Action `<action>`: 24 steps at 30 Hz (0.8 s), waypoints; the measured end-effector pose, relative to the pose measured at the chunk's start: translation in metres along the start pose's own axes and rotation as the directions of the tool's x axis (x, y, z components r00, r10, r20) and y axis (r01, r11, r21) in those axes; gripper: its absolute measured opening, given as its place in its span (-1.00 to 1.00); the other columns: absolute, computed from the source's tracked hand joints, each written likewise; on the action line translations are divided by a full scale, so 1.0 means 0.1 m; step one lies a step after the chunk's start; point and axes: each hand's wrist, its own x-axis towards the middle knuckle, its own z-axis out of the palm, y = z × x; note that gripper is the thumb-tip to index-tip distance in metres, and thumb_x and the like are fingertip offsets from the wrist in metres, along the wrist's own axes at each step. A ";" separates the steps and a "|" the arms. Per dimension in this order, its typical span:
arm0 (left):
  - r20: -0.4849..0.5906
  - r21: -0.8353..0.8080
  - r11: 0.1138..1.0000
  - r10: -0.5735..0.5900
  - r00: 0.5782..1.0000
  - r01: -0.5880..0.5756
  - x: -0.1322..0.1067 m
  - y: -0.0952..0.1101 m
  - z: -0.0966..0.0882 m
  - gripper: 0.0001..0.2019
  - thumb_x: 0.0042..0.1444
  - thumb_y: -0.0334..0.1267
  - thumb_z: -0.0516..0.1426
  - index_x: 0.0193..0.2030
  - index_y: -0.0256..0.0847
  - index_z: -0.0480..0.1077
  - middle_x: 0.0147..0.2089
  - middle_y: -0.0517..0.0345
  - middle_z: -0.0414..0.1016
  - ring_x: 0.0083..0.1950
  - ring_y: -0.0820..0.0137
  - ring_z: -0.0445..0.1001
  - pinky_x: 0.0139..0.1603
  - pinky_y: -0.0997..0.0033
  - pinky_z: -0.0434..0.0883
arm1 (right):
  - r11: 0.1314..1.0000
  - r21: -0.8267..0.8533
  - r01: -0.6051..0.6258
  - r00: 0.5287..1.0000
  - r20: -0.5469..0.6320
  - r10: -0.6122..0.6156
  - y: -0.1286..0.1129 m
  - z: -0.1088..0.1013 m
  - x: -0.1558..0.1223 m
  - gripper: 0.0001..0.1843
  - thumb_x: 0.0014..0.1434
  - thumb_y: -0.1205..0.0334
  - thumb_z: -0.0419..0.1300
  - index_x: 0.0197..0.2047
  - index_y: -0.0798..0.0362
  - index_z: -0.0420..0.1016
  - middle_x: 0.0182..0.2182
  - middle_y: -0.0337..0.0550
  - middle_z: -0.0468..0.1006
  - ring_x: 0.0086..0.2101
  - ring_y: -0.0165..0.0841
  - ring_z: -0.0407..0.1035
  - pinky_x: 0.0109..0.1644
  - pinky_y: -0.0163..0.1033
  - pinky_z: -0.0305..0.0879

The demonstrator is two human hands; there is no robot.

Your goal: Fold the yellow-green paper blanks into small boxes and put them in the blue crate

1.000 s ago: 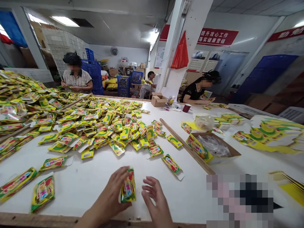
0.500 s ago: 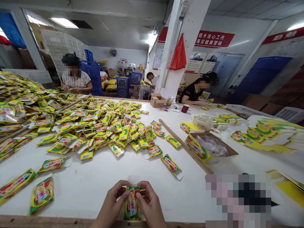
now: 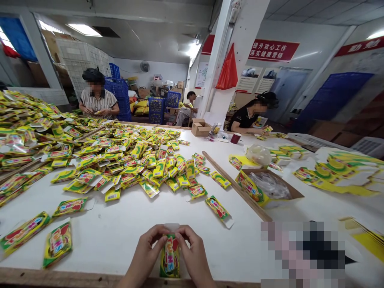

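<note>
My left hand point(image 3: 147, 253) and my right hand point(image 3: 193, 254) both pinch the top of one yellow and green packet point(image 3: 170, 256), held upright at the near edge of the white table point(image 3: 126, 228). Its clear top flap sticks up between my fingertips. The nearest loose packet point(image 3: 218, 208) lies flat just beyond my right hand. A big heap of the same packets point(image 3: 99, 156) covers the left and middle of the table.
A wooden strip point(image 3: 234, 185) runs diagonally across the table. Right of it stand an open cardboard box point(image 3: 270, 186) with clear bags and stacks of flat yellow cards point(image 3: 339, 170). Three people sit at the far side. A white pillar point(image 3: 231, 56) rises behind.
A second ago only my left hand held the packet and my right was open beside it. Both hands now pinch its top, closer to me.
</note>
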 end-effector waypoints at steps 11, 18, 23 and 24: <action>-0.016 0.108 0.993 0.051 0.999 -0.049 -0.07 0.08 0.05 -0.81 0.20 -0.12 0.13 -0.23 -0.17 0.49 -0.17 0.04 0.60 -0.10 0.24 0.55 -0.06 0.34 0.45 | 0.999 0.009 0.042 0.999 -0.008 -0.042 -0.11 0.01 -0.10 -0.83 0.18 0.15 0.21 -0.31 0.03 0.57 -0.30 -0.09 0.60 -0.25 -0.24 0.48 -0.17 -0.26 0.41; -0.123 0.080 0.996 -0.027 0.992 0.037 0.02 0.10 0.12 -0.79 0.14 -0.11 0.18 -0.27 -0.21 0.51 -0.31 0.07 0.59 -0.26 0.28 0.54 -0.22 0.39 0.46 | 0.997 -0.056 -0.053 0.997 -0.055 0.050 -0.11 0.06 0.01 -0.82 0.15 0.14 0.23 -0.38 0.07 0.50 -0.49 -0.18 0.53 -0.43 -0.32 0.38 -0.32 -0.31 0.32; -0.087 0.091 0.996 -0.008 0.996 0.015 -0.02 0.02 0.09 -0.78 0.18 -0.10 0.15 -0.26 -0.20 0.52 -0.27 0.06 0.58 -0.20 0.27 0.53 -0.16 0.37 0.46 | 0.998 0.008 -0.070 0.997 -0.008 0.070 -0.07 0.03 -0.05 -0.77 0.18 0.09 0.21 -0.39 0.07 0.50 -0.43 -0.14 0.56 -0.36 -0.28 0.43 -0.25 -0.29 0.35; -0.068 0.090 0.996 0.006 0.998 0.000 -0.05 0.00 0.09 -0.78 0.18 -0.10 0.15 -0.24 -0.19 0.52 -0.25 0.06 0.58 -0.18 0.27 0.53 -0.14 0.37 0.46 | 0.997 0.042 -0.072 0.997 0.014 0.072 -0.06 0.04 -0.08 -0.77 0.19 0.08 0.20 -0.35 0.07 0.52 -0.40 -0.12 0.58 -0.33 -0.27 0.46 -0.22 -0.27 0.37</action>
